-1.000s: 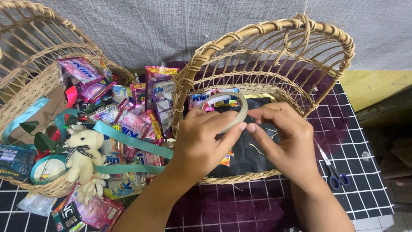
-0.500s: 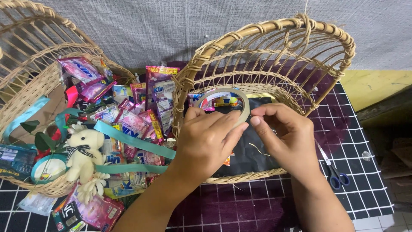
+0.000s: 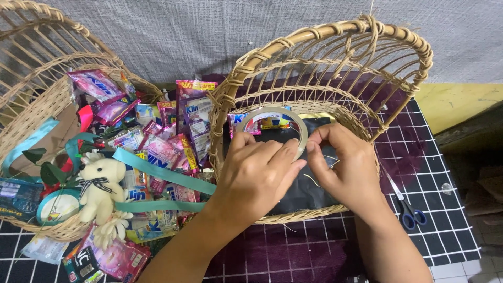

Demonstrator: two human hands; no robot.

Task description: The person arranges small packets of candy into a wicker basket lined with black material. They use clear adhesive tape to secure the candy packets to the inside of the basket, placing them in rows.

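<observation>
Both hands meet over the near basket [image 3: 325, 68]: the left hand [image 3: 259, 175] grips the tape roll [image 3: 277, 123] with curled fingers, while the right hand [image 3: 348, 167], at its three o'clock, pinches at the roll's edge, seemingly picking for the loose end. That looks like the step in hand, and peeling a strip will want a steady roll and a clean pull. Out at nine o'clock sits a plush toy [image 3: 102, 186] among sachets [image 3: 157, 152]; scissors [image 3: 406, 207] lie at three o'clock on the surface [image 3: 445, 230].
</observation>
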